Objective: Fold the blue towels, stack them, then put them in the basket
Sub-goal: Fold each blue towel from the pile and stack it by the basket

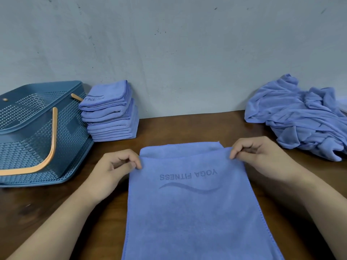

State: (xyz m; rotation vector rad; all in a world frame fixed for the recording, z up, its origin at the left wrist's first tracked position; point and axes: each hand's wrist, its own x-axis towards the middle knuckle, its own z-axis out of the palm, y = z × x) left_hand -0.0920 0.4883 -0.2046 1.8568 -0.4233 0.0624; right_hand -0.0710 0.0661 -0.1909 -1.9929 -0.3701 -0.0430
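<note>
Left fingers (pixel 134 162) pinch towel (pixel 189 212) top-left corner | right fingers (pixel 235 152) pinch top-right | towel flat between them

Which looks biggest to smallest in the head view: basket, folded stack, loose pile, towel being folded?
1. The towel being folded, though it is nearest the camera.
2. The basket and the loose pile: alike, both cut off by the frame edge.
3. The folded stack.
</note>
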